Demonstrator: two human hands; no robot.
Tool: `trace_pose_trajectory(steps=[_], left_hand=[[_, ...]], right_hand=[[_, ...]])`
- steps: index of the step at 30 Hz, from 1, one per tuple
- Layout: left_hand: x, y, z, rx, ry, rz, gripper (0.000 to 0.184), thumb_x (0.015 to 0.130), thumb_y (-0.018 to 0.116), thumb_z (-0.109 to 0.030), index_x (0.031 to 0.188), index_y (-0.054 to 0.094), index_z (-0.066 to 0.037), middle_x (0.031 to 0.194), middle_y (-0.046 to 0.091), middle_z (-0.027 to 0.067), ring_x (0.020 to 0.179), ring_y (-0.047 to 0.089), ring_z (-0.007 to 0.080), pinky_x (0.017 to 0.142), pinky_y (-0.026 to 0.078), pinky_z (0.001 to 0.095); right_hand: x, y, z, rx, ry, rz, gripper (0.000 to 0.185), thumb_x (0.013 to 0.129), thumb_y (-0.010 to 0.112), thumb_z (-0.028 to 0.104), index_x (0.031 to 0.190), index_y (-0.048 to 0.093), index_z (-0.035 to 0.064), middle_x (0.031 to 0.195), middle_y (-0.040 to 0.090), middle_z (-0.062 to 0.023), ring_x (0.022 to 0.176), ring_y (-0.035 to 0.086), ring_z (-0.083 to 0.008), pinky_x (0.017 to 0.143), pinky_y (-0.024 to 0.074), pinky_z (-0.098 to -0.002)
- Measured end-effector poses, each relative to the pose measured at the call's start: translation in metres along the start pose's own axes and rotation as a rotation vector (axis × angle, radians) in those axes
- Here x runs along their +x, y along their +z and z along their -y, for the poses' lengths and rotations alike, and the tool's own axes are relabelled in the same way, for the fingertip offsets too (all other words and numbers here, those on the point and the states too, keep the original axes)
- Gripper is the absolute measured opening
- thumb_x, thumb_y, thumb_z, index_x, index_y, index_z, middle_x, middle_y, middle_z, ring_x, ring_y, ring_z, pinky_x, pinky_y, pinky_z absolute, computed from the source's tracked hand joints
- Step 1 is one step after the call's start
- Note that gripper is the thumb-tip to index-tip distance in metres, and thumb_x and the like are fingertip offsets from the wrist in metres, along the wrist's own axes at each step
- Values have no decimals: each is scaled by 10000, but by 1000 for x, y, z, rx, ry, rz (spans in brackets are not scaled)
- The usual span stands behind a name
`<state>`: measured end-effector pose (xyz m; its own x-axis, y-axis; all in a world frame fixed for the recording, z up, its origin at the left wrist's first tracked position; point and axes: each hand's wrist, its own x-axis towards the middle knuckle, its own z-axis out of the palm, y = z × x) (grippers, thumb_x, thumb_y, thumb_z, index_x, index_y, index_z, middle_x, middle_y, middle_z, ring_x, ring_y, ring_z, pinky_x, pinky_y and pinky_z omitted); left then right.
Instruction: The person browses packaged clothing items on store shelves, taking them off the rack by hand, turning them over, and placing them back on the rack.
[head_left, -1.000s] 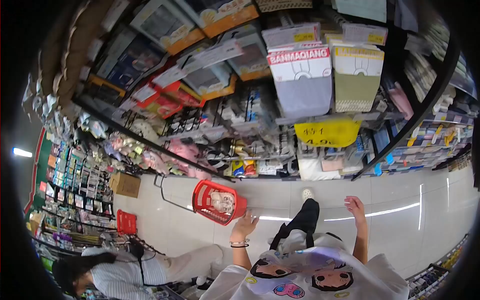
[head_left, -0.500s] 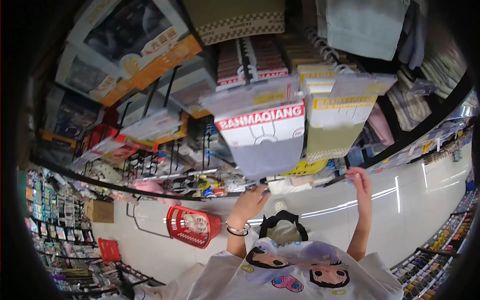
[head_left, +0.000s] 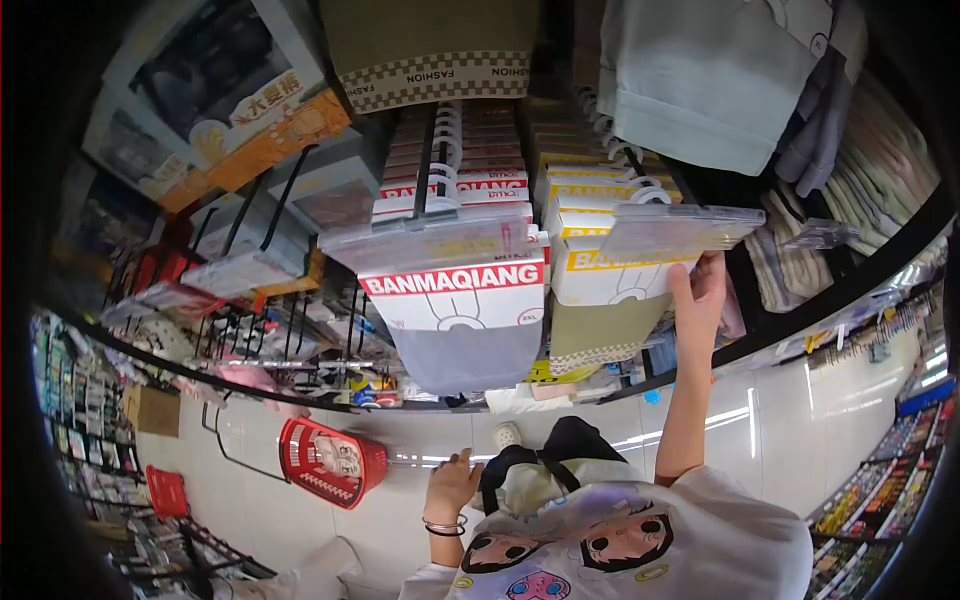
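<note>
My right hand (head_left: 700, 295) is raised at the right edge of the front yellow-labelled underwear pack (head_left: 612, 325), its thumb on the front and its fingers curled around the side. This pack hangs from a hook, with a clear price-tag holder (head_left: 685, 228) in front of its top. To the left hangs a red-labelled underwear pack (head_left: 465, 350) with a grey-blue lower part. Lower down, near my body, my left hand (head_left: 453, 487) wears bracelets and holds nothing, its fingers loosely apart.
A red shopping basket (head_left: 332, 462) with a long handle stands on the floor at left. Boxed goods (head_left: 235, 110) hang at upper left. A grey garment (head_left: 700, 85) hangs at upper right. The black shelf edge (head_left: 800, 320) curves across the front.
My right hand has risen from below the shelf edge to the yellow-labelled pack. My left hand has dropped away from the shelf edge towards my body. The view has shifted.
</note>
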<state>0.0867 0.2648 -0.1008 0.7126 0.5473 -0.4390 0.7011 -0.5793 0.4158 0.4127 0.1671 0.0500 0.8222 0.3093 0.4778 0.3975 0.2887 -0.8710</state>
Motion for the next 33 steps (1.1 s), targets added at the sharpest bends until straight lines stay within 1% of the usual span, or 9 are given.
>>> trace_pose_trajectory(steps=[5,9,13,15,18,21,26,29,33], left_hand=[[-38,32,-15,53,-287,-132,423,830,490,-339,1135,473,-46,991,577,207,910,554,365,798,428,445],[-60,84,-63,13,-559,-203,422,836,477,-370,1093,482,-35,970,589,178,881,571,349,771,438,442],[-75,157,-127,-500,-497,-380,427,823,507,-367,1098,480,-42,913,600,203,826,584,359,718,457,449],[-77,182,-174,-506,-436,-356,448,841,531,-313,1146,453,4,872,615,205,848,600,319,720,466,378],[-90,207,-226,-634,-393,-168,438,836,539,-305,1146,468,-4,920,609,206,860,602,310,720,468,370],[-107,263,-233,-666,-436,-229,450,832,490,-377,1141,463,-50,911,601,215,884,578,343,732,459,403],[-136,258,-244,-423,-658,-208,457,827,515,-373,1141,481,-42,897,611,203,865,589,328,744,461,403],[-139,221,-258,-328,-697,-348,427,829,513,-355,1114,486,-38,877,608,202,838,587,334,720,462,414],[-136,185,-277,-254,-604,-446,422,838,511,-336,1123,461,-29,893,604,202,838,584,344,718,465,402]], right_hand=[[12,-12,-5,5,-4,155,274,763,629,78,962,452,15,913,497,-40,795,455,-89,713,385,-218],[17,-17,-7,67,-49,260,249,715,688,113,873,519,22,736,497,29,641,380,-37,571,318,-174],[16,-28,4,148,5,430,158,730,666,65,807,552,-11,657,507,34,533,323,-6,477,255,-156],[18,-30,4,223,2,486,152,740,661,69,811,554,-13,658,514,35,529,329,-1,473,261,-153],[18,-30,11,377,31,593,139,760,651,80,804,555,-11,654,521,38,526,346,9,469,275,-148],[12,-42,27,583,123,814,136,798,625,104,811,531,7,709,546,19,601,451,10,528,352,-139],[19,-50,27,597,311,863,141,818,605,130,795,512,27,728,549,18,656,480,-5,587,378,-152],[12,-63,16,624,243,919,164,815,612,148,768,497,40,716,535,32,651,471,-6,580,371,-159],[-24,-104,-6,468,169,1063,264,798,615,89,669,385,86,647,372,79,601,352,0,515,277,-163]])
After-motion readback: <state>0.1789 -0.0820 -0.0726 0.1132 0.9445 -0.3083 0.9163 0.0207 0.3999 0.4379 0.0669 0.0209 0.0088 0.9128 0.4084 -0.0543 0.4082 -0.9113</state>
